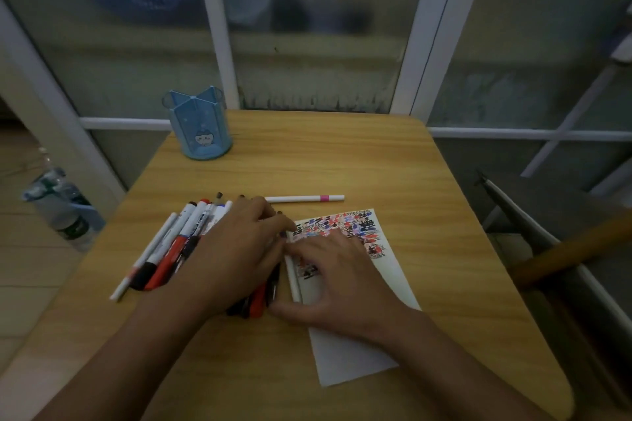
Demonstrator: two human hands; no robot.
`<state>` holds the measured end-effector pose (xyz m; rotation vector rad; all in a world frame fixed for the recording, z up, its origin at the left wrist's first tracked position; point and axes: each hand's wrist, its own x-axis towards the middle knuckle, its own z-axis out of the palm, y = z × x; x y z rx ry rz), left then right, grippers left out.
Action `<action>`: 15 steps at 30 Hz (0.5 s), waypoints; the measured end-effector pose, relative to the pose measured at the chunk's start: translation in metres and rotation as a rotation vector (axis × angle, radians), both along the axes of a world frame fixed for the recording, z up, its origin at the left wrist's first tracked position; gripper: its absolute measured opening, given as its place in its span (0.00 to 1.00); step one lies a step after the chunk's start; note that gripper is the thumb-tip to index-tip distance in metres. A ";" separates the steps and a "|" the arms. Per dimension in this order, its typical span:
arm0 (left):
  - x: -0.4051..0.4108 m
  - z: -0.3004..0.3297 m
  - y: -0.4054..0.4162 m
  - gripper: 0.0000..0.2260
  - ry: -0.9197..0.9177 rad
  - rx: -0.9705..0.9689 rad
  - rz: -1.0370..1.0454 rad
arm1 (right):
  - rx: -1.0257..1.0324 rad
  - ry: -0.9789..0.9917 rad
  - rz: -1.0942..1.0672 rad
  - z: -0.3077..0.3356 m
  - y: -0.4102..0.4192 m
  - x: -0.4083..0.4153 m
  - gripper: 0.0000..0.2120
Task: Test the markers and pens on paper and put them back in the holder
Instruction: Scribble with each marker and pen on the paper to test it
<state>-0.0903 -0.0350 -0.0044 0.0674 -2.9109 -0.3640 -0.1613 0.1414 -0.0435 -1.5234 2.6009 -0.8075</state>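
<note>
Your left grip (239, 249) lies flat and relaxed over the marker pile (171, 249) just left of the paper (386, 270); your right grip (342, 277) is pinching a white pen (294, 278) at the paper's left edge.

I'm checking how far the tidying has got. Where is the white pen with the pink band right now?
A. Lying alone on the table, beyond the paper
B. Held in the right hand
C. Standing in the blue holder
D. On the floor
A: the white pen with the pink band lies flat on the table beyond the paper, apart from both hands, while the blue holder shows no pens.
</note>
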 end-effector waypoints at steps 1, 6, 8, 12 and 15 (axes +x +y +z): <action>0.000 -0.001 0.000 0.15 -0.034 -0.013 -0.020 | -0.014 0.004 0.003 0.000 -0.001 0.000 0.31; -0.001 -0.001 0.000 0.25 -0.053 -0.040 -0.045 | -0.097 -0.071 -0.025 0.004 0.000 0.000 0.22; -0.001 0.000 0.000 0.24 -0.053 -0.048 -0.047 | -0.115 -0.091 -0.033 0.006 0.001 0.001 0.18; 0.000 0.000 0.002 0.27 -0.106 -0.092 -0.066 | -0.139 -0.076 -0.054 0.008 0.003 -0.002 0.10; 0.000 -0.001 0.004 0.31 -0.144 -0.116 -0.069 | -0.165 -0.081 -0.092 0.009 0.005 -0.008 0.07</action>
